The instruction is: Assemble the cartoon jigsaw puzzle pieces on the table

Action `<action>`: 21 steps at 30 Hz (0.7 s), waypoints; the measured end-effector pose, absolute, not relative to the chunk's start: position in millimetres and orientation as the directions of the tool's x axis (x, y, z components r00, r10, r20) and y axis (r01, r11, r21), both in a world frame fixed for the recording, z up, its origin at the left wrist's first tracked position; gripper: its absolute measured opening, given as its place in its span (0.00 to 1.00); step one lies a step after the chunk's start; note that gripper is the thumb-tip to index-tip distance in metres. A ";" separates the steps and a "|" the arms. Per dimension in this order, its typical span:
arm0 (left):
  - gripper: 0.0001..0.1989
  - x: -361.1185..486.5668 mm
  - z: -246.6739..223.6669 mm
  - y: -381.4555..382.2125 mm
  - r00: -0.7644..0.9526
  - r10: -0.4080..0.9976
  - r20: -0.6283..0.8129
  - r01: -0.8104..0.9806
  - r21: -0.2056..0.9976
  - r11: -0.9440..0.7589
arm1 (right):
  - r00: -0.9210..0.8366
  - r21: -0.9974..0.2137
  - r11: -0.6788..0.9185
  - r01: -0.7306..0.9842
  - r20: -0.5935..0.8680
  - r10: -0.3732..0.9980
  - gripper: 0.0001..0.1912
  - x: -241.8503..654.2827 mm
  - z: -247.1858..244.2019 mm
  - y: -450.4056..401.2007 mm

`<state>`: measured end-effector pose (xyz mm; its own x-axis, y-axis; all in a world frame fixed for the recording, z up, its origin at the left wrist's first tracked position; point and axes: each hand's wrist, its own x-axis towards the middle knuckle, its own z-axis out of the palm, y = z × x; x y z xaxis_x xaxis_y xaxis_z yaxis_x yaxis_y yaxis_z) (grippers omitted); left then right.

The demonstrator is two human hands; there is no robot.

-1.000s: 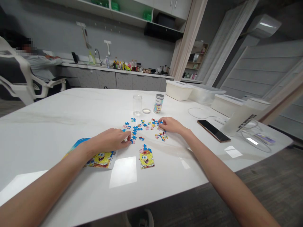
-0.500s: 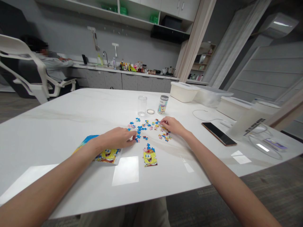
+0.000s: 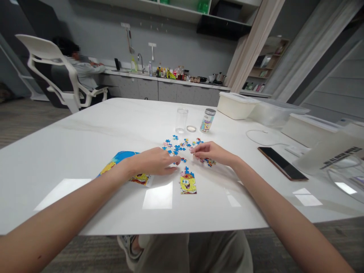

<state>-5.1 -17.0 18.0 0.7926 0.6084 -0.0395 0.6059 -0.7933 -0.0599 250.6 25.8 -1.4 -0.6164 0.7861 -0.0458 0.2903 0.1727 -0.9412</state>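
Loose jigsaw puzzle pieces (image 3: 176, 148), mostly blue with some pink and yellow, lie scattered on the white table. Nearer to me is a partly joined puzzle section (image 3: 188, 184) with a yellow cartoon face and a few blue pieces along its top. My left hand (image 3: 159, 161) rests at the near left of the pile, index finger on or just over the pieces, thumb apart from it. Beneath that wrist lies a printed picture sheet (image 3: 118, 158), partly covered. At the pile's right side, my right hand (image 3: 212, 152) has thumb and index pinched on a small puzzle piece, mostly hidden.
Behind the pieces stand a clear jar (image 3: 181, 121), a ring-shaped lid (image 3: 191, 129) and a printed canister (image 3: 207, 121). To the right are a phone (image 3: 281, 163), a cable and white storage boxes (image 3: 237, 106). A person sits at the far counter, beside a white chair (image 3: 71, 81).
The camera view has shifted, so the scene sits further right and slightly higher. My right hand has drawn slightly toward me from the pieces; my left hand stays by the pile's near left.
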 end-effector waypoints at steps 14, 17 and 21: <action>0.15 -1.2 19.8 -24.5 0.901 0.430 0.058 0.429 0.021 -0.903 | -0.769 -0.911 0.257 0.322 -0.093 0.633 0.08 245.9 0.0 19.2; 0.15 -1.1 21.6 -24.4 0.903 0.427 0.049 0.427 0.019 -0.904 | -0.765 -0.908 0.249 0.337 -0.110 0.635 0.06 244.3 -1.1 18.0; 0.15 -0.6 21.1 -24.4 0.908 0.418 0.036 0.418 0.011 -0.909 | -0.749 -0.920 0.224 0.320 -0.101 0.655 0.08 243.1 -1.6 16.9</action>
<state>-0.6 -24.4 21.1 0.9078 0.4178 0.0361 0.4177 -0.9085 0.0109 243.1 16.9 -1.6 -0.7486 0.6553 -0.1011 0.3204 0.2240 -0.9204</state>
